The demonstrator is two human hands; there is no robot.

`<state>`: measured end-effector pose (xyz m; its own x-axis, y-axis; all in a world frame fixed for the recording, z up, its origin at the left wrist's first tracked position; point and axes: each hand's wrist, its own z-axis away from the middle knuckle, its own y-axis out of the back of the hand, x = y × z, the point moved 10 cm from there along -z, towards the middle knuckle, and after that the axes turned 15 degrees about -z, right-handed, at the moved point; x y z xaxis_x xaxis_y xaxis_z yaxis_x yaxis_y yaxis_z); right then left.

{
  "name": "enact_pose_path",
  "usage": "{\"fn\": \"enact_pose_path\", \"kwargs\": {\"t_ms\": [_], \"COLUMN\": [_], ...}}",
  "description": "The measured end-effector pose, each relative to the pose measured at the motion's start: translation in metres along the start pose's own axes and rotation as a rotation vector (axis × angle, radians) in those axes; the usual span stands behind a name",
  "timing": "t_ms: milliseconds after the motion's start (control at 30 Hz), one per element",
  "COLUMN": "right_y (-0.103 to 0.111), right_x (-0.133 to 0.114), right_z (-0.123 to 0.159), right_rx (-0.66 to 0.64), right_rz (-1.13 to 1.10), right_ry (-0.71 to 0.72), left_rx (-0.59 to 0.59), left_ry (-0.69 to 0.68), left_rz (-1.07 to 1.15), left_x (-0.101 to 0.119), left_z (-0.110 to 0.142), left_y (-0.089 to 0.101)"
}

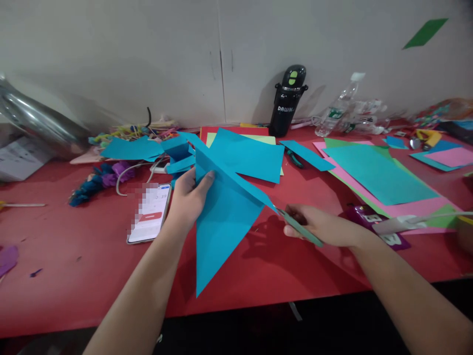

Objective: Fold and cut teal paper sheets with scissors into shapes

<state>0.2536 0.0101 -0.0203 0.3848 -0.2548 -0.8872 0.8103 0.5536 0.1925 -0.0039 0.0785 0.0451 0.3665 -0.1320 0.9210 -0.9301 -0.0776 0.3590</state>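
Note:
A folded sheet of blue paper [225,222] hangs over the red table, its long point reaching down toward the front edge. My left hand [192,195] grips its upper left side, thumb on top. At the sheet's right corner, my right hand [320,224] is closed around pale green-handled scissors [303,229]. The scissor blades meet the edge of the paper there; how far they are apart cannot be made out. Behind the held sheet lies another blue piece [247,155], and a narrow blue strip [308,155] rests to its right.
A phone [150,214] lies left of my left hand. Stacked coloured sheets [380,172] and a purple packet [397,240] are at right. Behind stand a black bottle [288,101] and a clear water bottle [338,108]. A metal flask [40,118] is at far left.

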Motion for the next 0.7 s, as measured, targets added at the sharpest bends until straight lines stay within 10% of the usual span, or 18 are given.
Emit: {"fn": "enact_pose_path", "kwargs": {"t_ms": [167,333,500,700], "right_y": [0.028,0.055,0.029,-0.027], "right_x": [0.018,-0.003,-0.055,-0.077], "right_z": [0.015,0.023,0.025,0.02], "right_rx": [0.076,0.309,0.229,-0.082], "right_rz": [0.145,0.002,-0.505,-0.675], "right_ry": [-0.116,0.038,0.467,0.511], "left_rx": [0.068,-0.094,-0.228,-0.474], "left_ry": [0.0,-0.039,-0.071,-0.056], "left_rz": [-0.289,-0.496,-0.486,-0.279], "left_x": [-0.008,0.005,0.008,0.0], "left_z": [-0.006,0.002,0.011,0.023], "left_y": [0.019,-0.008,-0.037,-0.069]}}
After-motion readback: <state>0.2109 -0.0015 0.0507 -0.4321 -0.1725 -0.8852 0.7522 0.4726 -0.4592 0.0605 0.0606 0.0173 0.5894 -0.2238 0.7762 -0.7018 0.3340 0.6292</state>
